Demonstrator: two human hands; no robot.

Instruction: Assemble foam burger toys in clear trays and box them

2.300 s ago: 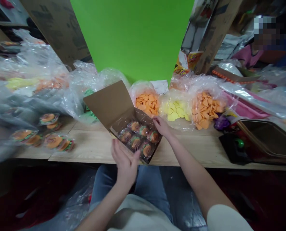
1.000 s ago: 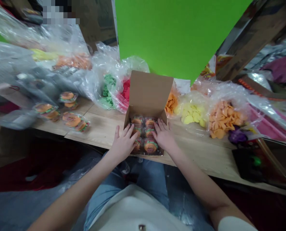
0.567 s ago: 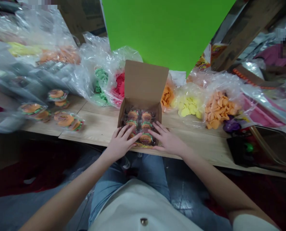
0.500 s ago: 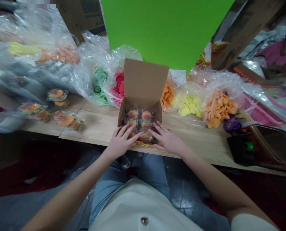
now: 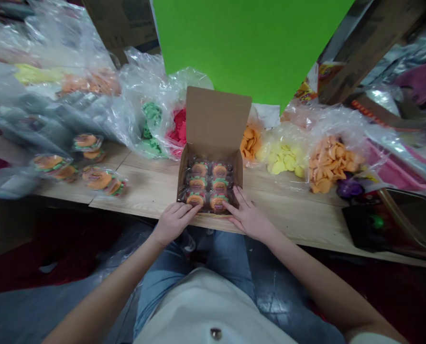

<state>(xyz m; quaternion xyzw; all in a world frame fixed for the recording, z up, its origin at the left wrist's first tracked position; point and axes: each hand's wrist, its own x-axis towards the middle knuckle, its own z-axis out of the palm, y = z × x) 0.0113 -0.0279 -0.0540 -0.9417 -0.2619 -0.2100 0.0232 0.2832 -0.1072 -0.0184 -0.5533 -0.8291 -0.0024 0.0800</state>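
Note:
A brown cardboard box stands in front of me with its lid raised at the back. Inside it, clear-packed toy burgers with orange buns lie in two columns. My left hand is at the box's front left corner, its fingers stretched out and a fingertip at the nearest left burger. Over the front right corner lies my right hand, fingers spread, with one fingertip touching the nearest right burger. Neither hand grips anything that I can see. The box's front wall is partly hidden by my fingers.
Several packed burgers sit on the wooden table at left. Behind are clear bags of green pieces, red pieces, yellow pieces and orange pieces. A green panel rises behind the box. A dark device lies at right.
My left hand has drawn back toward the box's front left corner, uncovering the front left burger. My right hand has shifted slightly. The colourful strip at the box's front no longer shows.

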